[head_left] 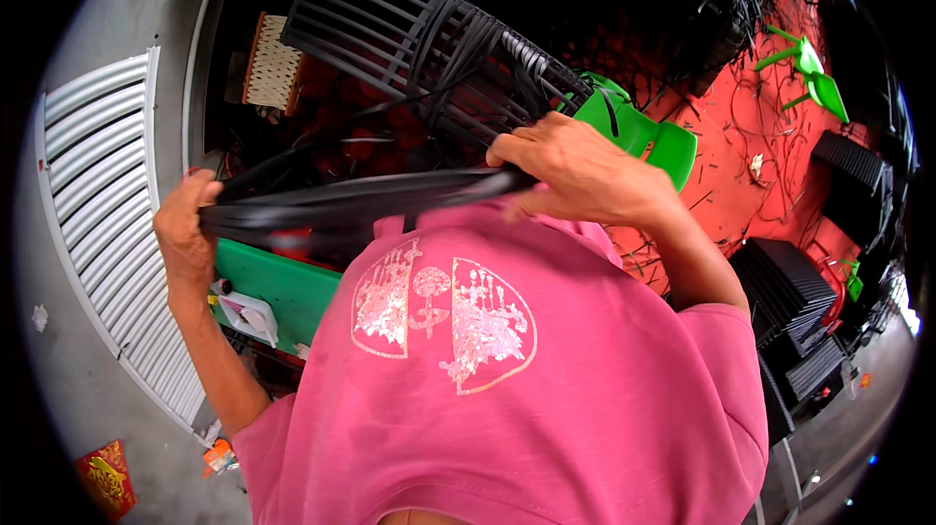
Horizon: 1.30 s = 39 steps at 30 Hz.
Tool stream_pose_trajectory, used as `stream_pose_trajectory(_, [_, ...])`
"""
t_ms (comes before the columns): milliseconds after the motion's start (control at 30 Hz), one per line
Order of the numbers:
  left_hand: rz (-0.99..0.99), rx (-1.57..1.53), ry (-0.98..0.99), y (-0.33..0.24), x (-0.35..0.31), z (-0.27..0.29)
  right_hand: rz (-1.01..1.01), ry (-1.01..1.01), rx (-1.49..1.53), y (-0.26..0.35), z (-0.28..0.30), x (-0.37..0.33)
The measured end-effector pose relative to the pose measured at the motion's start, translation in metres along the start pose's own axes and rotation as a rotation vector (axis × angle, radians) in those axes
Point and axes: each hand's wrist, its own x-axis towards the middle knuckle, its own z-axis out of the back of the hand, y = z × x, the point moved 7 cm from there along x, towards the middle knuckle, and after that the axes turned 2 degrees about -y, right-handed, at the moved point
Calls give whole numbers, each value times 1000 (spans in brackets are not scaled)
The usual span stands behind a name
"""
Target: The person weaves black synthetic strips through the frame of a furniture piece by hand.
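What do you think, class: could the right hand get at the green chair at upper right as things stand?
Probably not: the far green chair looks well beyond the right hand, across littered red floor, and that hand grips black strips.

A pink short-sleeved shirt (624, 398) bears silvery prints (489, 335).

Shiny black plastic-looking strips (341, 201), matt pink cloth shirt (595, 388), glossy green plastic chair (624, 125)
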Motion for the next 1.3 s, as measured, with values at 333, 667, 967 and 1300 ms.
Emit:
stream_pose_trajectory(333, [-274, 2, 274, -123, 31, -59, 184, 14, -210, 94, 0, 34])
stream_pose_trajectory(667, [-192, 119, 293, -100, 47, -69, -167, -647, 603, 95, 133, -2])
stream_pose_trajectory(967, [-288, -279, 222, -143, 72, -91, -427, 64, 100, 42, 17, 30])
stream_pose_trajectory(1300, [75, -1086, 968, -67, 66, -118, -394, -164, -1032, -18, 162, -92])
